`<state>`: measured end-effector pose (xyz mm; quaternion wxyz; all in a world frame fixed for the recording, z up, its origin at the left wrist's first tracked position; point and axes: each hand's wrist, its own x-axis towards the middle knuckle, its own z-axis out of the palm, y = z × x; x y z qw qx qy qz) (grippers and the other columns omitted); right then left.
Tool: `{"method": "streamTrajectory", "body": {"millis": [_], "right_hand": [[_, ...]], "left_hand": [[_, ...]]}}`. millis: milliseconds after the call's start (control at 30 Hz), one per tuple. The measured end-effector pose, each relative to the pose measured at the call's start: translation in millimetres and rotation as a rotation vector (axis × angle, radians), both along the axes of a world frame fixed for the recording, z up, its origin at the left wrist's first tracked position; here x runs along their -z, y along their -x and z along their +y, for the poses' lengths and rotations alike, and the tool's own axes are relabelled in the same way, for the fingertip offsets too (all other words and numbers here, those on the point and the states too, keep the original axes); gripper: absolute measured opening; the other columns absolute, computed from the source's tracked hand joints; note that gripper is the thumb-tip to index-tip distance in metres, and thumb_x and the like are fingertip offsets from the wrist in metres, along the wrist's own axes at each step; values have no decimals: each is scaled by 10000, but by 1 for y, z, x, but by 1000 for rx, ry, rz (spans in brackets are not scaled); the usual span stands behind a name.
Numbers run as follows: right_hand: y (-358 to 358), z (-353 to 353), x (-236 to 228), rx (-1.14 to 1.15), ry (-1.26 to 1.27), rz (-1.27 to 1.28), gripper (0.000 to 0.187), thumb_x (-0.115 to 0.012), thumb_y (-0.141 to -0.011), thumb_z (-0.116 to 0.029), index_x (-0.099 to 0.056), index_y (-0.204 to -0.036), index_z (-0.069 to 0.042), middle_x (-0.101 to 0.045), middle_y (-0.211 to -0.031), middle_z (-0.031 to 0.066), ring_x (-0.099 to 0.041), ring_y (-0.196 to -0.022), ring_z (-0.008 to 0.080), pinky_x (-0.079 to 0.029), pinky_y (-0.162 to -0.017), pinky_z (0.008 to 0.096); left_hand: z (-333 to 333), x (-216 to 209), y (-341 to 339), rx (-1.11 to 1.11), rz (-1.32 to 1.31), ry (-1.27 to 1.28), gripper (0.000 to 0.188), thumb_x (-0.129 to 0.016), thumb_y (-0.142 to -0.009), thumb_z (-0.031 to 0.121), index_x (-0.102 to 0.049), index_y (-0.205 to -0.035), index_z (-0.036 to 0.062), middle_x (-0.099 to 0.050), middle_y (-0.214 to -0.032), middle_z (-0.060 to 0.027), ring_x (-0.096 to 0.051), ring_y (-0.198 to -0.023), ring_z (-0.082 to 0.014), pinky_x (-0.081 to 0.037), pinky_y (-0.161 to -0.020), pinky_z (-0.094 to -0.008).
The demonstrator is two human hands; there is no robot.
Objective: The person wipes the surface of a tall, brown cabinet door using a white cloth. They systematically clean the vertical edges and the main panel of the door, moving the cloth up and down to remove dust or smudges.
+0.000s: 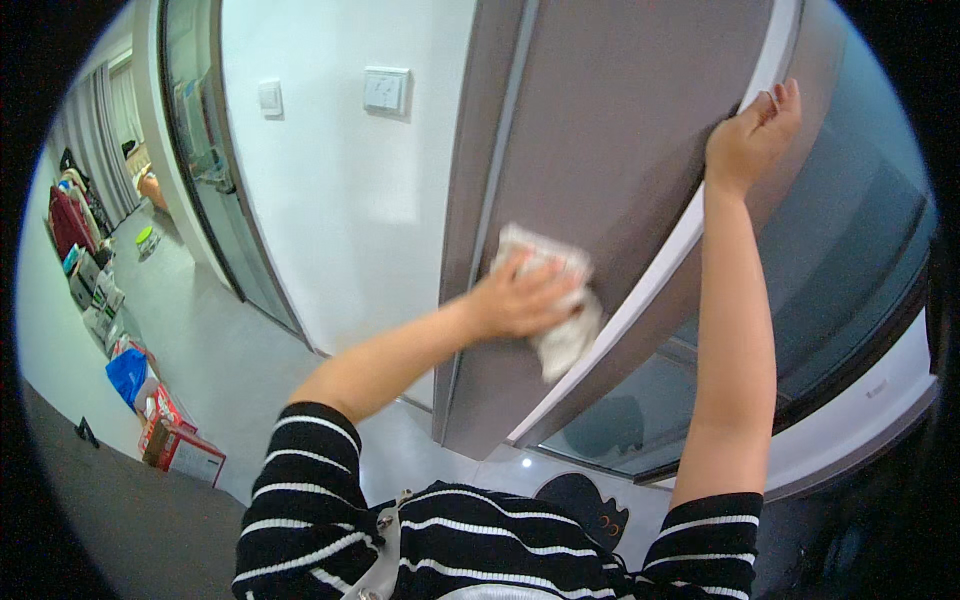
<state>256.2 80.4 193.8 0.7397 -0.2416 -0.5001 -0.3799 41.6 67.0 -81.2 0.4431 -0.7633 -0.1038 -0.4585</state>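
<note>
A crumpled white cloth is pressed against the brown door panel by my left hand. Motion blurs the fingers, which are spread over the cloth. Higher up on the right, my right hand is at the door's pale edge strip, its fingers bent around it. The thumb is out of sight, and a small dark part shows beside the wrist. Both forearms are raised, in short black sleeves with white stripes.
Left of the door, a white wall carries a switch plate and a smaller switch. Beyond stands a glass door. Red boxes and a blue bag line the left wall. A dark mat lies below me.
</note>
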Motion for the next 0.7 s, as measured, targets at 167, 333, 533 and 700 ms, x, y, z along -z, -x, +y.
{"method": "streamTrajectory", "body": {"millis": [167,333,533,700], "right_hand": [[3,5,2,11,28,13,378,-456,-994,-106,-413,-1346,26,-512,-1270,213,-540,-1145,319,-428,-987,388],[-1,3,5,-70,103,40,391,-444,-1003,-111,-391,-1368,21,-484,-1309,197,-514,-1183,292,-405,-1012,381],[6,0,3,-86,83,37,368,-460,-1001,-114,-430,-1346,10,-517,-1279,194,-537,-1157,280,-420,-995,365],[1,6,2,-40,38,31,343,-477,-994,-117,-473,-1312,10,-561,-1232,192,-570,-1110,281,-443,-964,364]], "left_hand": [[-40,110,42,-24,111,429,162,-660,-792,245,-629,-951,245,-528,-1372,-54,-499,-1222,-269,-388,-977,-484],[-27,-3,63,57,-392,340,345,-713,-779,208,-682,-1120,163,-537,-1319,-165,-487,-1212,-346,-388,-993,-479],[16,-27,63,188,-848,478,621,-775,-693,203,-530,-1243,48,-449,-1301,-172,-427,-1212,-382,-366,-1017,-445],[-13,64,66,100,-875,770,643,-776,-701,202,-515,-1269,53,-485,-1252,-162,-446,-1212,-359,-360,-1039,-434]]}}
